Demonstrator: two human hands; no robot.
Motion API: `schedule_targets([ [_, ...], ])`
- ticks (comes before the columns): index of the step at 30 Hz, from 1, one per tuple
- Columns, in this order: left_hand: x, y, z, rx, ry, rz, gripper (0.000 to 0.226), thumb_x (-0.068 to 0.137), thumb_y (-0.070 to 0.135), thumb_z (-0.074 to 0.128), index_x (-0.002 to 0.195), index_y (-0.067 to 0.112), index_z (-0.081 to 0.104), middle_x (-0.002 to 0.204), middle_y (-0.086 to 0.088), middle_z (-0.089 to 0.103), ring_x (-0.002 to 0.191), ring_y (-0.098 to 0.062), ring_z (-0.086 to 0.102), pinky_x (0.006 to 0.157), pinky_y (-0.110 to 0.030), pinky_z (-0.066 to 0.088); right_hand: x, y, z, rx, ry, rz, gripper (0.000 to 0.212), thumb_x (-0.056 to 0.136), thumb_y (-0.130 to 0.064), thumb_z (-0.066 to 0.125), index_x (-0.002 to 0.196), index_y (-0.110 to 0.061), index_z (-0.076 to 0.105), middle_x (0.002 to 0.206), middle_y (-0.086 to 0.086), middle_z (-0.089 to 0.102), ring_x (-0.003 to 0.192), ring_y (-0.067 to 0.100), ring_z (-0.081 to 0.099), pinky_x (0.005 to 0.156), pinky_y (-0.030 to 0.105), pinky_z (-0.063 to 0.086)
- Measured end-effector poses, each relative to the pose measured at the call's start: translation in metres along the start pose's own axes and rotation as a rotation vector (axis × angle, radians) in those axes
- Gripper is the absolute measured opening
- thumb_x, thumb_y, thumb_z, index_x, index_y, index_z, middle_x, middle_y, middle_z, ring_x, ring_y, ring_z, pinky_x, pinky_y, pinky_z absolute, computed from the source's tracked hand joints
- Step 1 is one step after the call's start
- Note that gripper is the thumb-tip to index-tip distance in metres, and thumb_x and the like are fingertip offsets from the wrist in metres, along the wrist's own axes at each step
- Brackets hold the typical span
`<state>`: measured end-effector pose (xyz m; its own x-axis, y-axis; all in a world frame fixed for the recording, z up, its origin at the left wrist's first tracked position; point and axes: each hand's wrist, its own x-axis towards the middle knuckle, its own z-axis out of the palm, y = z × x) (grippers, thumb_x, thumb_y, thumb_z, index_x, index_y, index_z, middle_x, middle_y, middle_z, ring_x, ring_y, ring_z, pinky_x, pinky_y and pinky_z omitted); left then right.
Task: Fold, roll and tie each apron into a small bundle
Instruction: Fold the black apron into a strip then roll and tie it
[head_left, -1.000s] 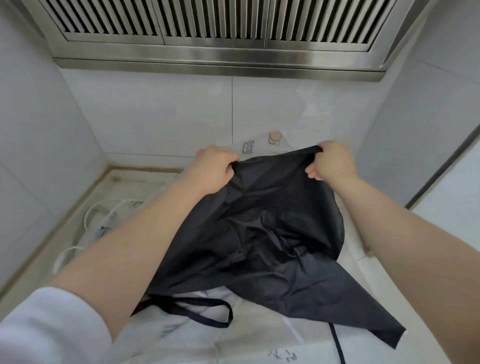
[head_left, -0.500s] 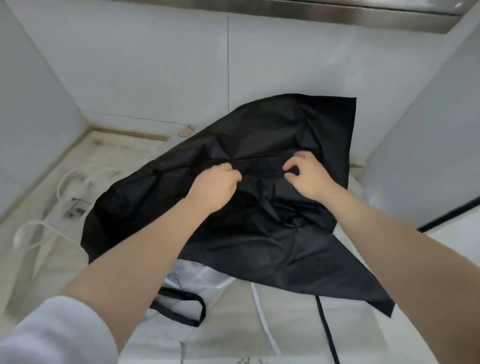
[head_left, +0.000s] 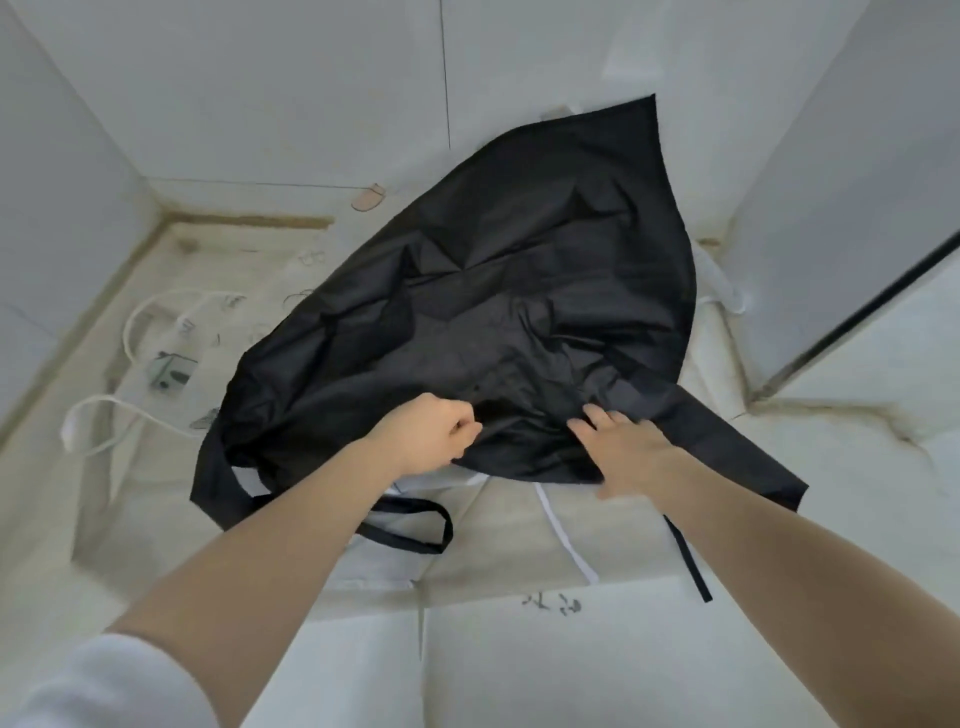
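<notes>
A black apron (head_left: 498, 291) lies spread and creased across the counter, its far corner reaching up the back wall. My left hand (head_left: 426, 441) pinches the apron's near edge with curled fingers. My right hand (head_left: 623, 452) rests beside it on the same edge, fingers fairly straight and their tips tucked into a fold. A black strap loop (head_left: 415, 525) lies below my left wrist. Another black strap (head_left: 685, 561) trails off to the near right.
White printed aprons (head_left: 171, 369) lie under and around the black one, with white strap loops (head_left: 104, 421) at the left and a white strap (head_left: 566, 540) near the middle. Tiled walls close in the counter (head_left: 857, 467) at the left, back and right.
The black apron, held up by its top edge a second ago, now lies spread over the counter. Both hands have come back from its far edge to its near edge.
</notes>
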<state>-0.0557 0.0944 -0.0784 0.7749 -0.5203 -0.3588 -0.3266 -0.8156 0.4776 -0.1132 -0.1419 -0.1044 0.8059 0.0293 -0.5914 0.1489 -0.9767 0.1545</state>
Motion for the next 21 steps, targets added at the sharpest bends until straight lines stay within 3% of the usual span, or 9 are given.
schedule_targets([
  [2, -0.004, -0.004, 0.011, 0.011, 0.003, 0.000, 0.025, 0.096, 0.034, 0.047, 0.095, 0.015, 0.064, 0.092, -0.004, 0.069, 0.083, -0.022, 0.064, 0.077, -0.038, 0.052, -0.002, -0.006, -0.008, 0.025, 0.143, 0.009, 0.038, 0.090, -0.003, 0.048, 0.127, -0.011, 0.041, 0.125, 0.009, 0.047, 0.111, 0.028, 0.052, 0.090, 0.036, 0.041],
  [3, -0.005, -0.006, 0.016, 0.024, 0.004, -0.005, 0.028, 0.095, 0.036, 0.048, 0.106, 0.015, 0.063, 0.105, -0.004, 0.066, 0.095, -0.022, 0.062, 0.085, -0.038, 0.050, -0.004, -0.008, -0.013, 0.067, 0.193, 0.011, 0.031, 0.089, 0.002, 0.043, 0.117, -0.011, 0.045, 0.110, 0.007, 0.051, 0.101, 0.028, 0.055, 0.083, 0.035, 0.041],
  [6, -0.009, -0.003, 0.032, 0.157, 0.022, -0.021, 0.067, 0.090, 0.052, 0.049, 0.144, 0.017, 0.030, 0.147, -0.002, 0.032, 0.137, -0.020, 0.028, 0.117, -0.043, 0.012, -0.015, -0.006, -0.029, 0.381, 0.307, -0.014, 0.023, 0.092, 0.004, 0.039, 0.109, -0.006, 0.052, 0.097, 0.015, 0.055, 0.094, 0.031, 0.059, 0.075, 0.031, 0.041],
  [8, -0.010, 0.008, 0.038, 0.175, 0.132, -0.071, 0.083, 0.086, 0.058, 0.052, 0.148, 0.018, 0.013, 0.152, -0.001, 0.019, 0.142, -0.017, 0.015, 0.115, -0.047, -0.004, -0.029, -0.009, -0.053, 0.691, 0.400, -0.034, 0.028, 0.098, 0.000, 0.036, 0.117, -0.006, 0.055, 0.097, 0.016, 0.058, 0.083, 0.027, 0.057, 0.064, 0.025, 0.038],
  [10, -0.007, 0.018, 0.037, 0.038, 0.344, -0.129, 0.066, 0.089, 0.046, 0.055, 0.140, 0.013, 0.028, 0.143, -0.002, 0.033, 0.136, -0.019, 0.030, 0.115, -0.050, 0.004, -0.047, -0.013, -0.080, 0.964, 0.472, -0.057, 0.021, 0.100, -0.010, 0.036, 0.115, -0.014, 0.050, 0.086, 0.006, 0.054, 0.061, 0.015, 0.045, 0.047, 0.017, 0.032],
  [13, 0.000, 0.020, 0.015, -0.238, 0.538, -0.108, 0.025, 0.097, 0.022, 0.046, 0.116, 0.006, 0.052, 0.116, -0.011, 0.058, 0.108, -0.030, 0.055, 0.098, -0.046, 0.040, -0.069, -0.014, -0.108, 0.989, 0.514, -0.125, 0.009, 0.097, -0.023, 0.046, 0.101, -0.015, 0.043, 0.078, -0.002, 0.050, 0.056, 0.010, 0.037, 0.052, 0.018, 0.030],
  [15, -0.001, 0.013, -0.008, -0.329, 0.544, -0.052, 0.022, 0.098, 0.019, 0.046, 0.111, 0.008, 0.059, 0.107, -0.009, 0.064, 0.099, -0.025, 0.059, 0.087, -0.035, 0.047, -0.075, -0.003, -0.110, 0.784, 0.509, -0.147, 0.011, 0.096, -0.024, 0.050, 0.092, -0.016, 0.043, 0.069, -0.005, 0.047, 0.058, 0.011, 0.038, 0.057, 0.023, 0.030],
  [18, -0.019, 0.007, -0.043, -0.457, 0.439, 0.105, 0.018, 0.095, 0.013, 0.051, 0.103, 0.008, 0.067, 0.096, 0.004, 0.063, 0.086, -0.007, 0.056, 0.073, -0.008, 0.039, -0.080, 0.016, -0.100, 0.622, 0.431, -0.102, 0.015, 0.094, -0.021, 0.055, 0.082, -0.019, 0.047, 0.069, -0.009, 0.047, 0.067, 0.013, 0.043, 0.060, 0.023, 0.033],
  [21, -0.038, 0.006, -0.062, -0.134, 0.250, 0.219, 0.019, 0.095, 0.025, 0.052, 0.101, 0.012, 0.065, 0.086, 0.011, 0.059, 0.085, -0.010, 0.056, 0.073, -0.017, 0.035, -0.083, 0.011, -0.087, 0.560, 0.243, -0.089, 0.039, 0.092, -0.019, 0.057, 0.058, -0.020, 0.039, 0.061, -0.005, 0.038, 0.059, 0.011, 0.036, 0.055, 0.020, 0.027],
])
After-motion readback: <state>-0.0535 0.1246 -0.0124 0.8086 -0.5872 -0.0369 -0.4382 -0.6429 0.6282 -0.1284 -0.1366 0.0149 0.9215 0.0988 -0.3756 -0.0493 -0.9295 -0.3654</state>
